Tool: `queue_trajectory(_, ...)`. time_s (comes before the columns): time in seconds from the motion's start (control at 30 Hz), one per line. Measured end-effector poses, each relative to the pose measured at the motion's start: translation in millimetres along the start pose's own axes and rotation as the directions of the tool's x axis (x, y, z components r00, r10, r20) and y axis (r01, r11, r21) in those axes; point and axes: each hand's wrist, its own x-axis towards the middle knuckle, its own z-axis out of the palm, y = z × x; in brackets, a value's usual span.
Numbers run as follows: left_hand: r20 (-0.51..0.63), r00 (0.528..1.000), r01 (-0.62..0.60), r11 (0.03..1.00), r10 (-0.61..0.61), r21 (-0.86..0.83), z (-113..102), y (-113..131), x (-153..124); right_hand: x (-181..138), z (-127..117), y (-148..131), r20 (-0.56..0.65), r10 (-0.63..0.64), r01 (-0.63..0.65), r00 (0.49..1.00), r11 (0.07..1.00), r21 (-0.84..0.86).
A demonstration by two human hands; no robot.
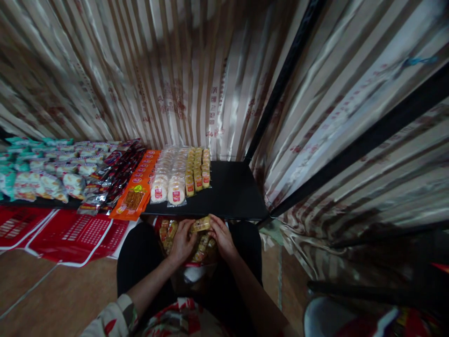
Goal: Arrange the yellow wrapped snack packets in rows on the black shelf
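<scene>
Between my two hands is a small yellow snack packet (201, 224), held level just in front of the shelf edge. My left hand (184, 241) pinches its left end, and my right hand (221, 235) grips the right end. Below them, between my knees, an open bag or box (203, 248) holds several more yellow packets. On the black shelf (235, 187) ahead stand rows of similar yellow packets (198, 175). Left of these are rows of round white crackers in clear wrap (176, 192).
Orange snack bags (135, 189), dark packets (112, 175) and green-and-white bags (45, 182) fill the shelf's left side. Red printed bags (73, 234) hang or lie below it. Black metal posts (280, 89) and a pleated curtain (196, 70) stand behind and to the right.
</scene>
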Motion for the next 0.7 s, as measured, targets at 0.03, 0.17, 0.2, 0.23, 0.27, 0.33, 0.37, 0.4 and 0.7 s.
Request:
queue_trajectory(0.03, -0.002, 1.0, 0.001, 1.0, -0.001, 0.002, 1, 1, 1, 0, -1, -2, 0.001, 0.003, -0.003, 1.0, 1.0, 0.003)
queue_trajectory(0.17, -0.008, 1.0, 0.003, 1.0, -0.003, -0.012, 0, 4, 6, -1, -4, -6, 0.019, 0.0, -0.001, 1.0, 0.999, 0.032)
queue_trajectory(0.2, -0.006, 1.0, 0.007, 1.0, -0.007, -0.023, -1, 5, 8, -2, -5, -6, 0.023, -0.002, 0.001, 1.0, 0.999, 0.038)
queue_trajectory(0.23, 0.003, 1.0, 0.012, 0.999, -0.012, -0.036, -3, 6, 11, -2, -6, -6, 0.027, 0.006, -0.007, 1.0, 0.999, 0.043)
queue_trajectory(0.27, 0.022, 1.0, 0.014, 0.999, -0.013, -0.049, -5, 8, 14, -3, -7, -6, 0.031, 0.023, -0.025, 0.999, 0.999, 0.046)
queue_trajectory(0.33, 0.089, 0.996, 0.013, 0.998, -0.007, -0.067, -10, 11, 23, -2, -9, -5, 0.041, 0.066, -0.068, 0.997, 0.996, 0.05)
queue_trajectory(0.37, 0.124, 0.992, 0.014, 0.997, -0.005, -0.072, -12, 13, 28, -2, -10, -4, 0.048, 0.078, -0.08, 0.996, 0.996, 0.048)
queue_trajectory(0.4, 0.154, 0.988, 0.02, 0.997, -0.008, -0.077, -15, 15, 34, -1, -11, -3, 0.05, 0.083, -0.085, 0.995, 0.995, 0.043)
queue_trajectory(0.7, 0.484, 0.855, 0.353, 0.893, -0.187, -0.279, -20, 39, 86, 2, -15, -3, 0.071, 0.103, -0.11, 0.992, 0.989, 0.097)
